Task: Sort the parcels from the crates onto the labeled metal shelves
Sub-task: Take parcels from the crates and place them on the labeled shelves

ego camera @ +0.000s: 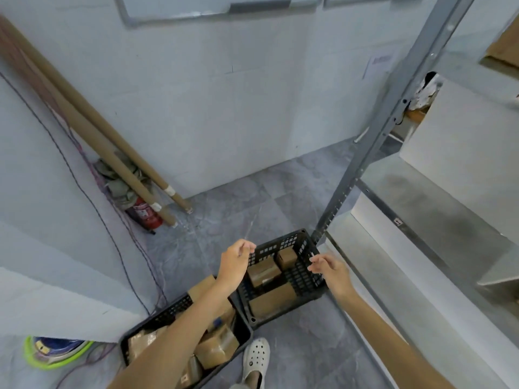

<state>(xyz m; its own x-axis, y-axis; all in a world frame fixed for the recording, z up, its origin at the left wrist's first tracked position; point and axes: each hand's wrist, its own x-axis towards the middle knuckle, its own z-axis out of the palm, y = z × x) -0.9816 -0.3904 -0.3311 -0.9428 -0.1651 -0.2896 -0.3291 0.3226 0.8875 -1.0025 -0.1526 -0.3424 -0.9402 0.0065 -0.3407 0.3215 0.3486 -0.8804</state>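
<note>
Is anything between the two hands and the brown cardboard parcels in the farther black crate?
Nothing visible. The black plastic lattice crate is open on top, its brown cardboard parcels lie uncovered, and the left hand and right hand hover over it, holding nothing.

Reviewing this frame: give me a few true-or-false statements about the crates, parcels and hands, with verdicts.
1. The far crate and the near crate both hold cardboard parcels. True.
2. The right hand grips a parcel. False: it holds none and is above the far crate's right rim.
3. The left hand holds no parcel. True.
4. The crates stand on the metal shelf. False: they stand on the floor beside it.
5. A red fire extinguisher sits in the corner. True.
</note>
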